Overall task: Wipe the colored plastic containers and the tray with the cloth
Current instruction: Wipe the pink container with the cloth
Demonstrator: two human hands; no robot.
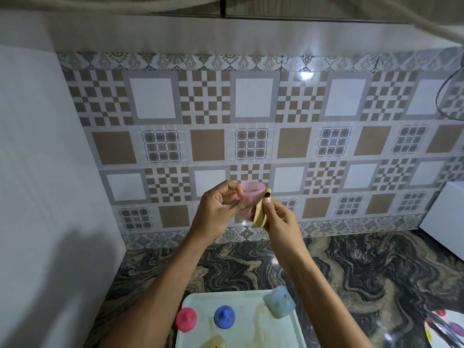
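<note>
My left hand [216, 209] is gripping the translucent pink container [252, 190], fingers clamped round it, high above the tray [206, 301] on the tabletop [364, 272]. My right hand [281, 219] is pinching the tan cloth [259, 217] against its rim.

Single head-worn wide-angle view, looking forward and slightly down; tiled wall [251, 136] fills most of the frame, close; desk [351, 267] across the bottom; tray [200, 302] cut by the lower edge.

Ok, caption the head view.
Left hand holds a pink container; right hand pinches a tan cloth against its rim, tray below.
</note>
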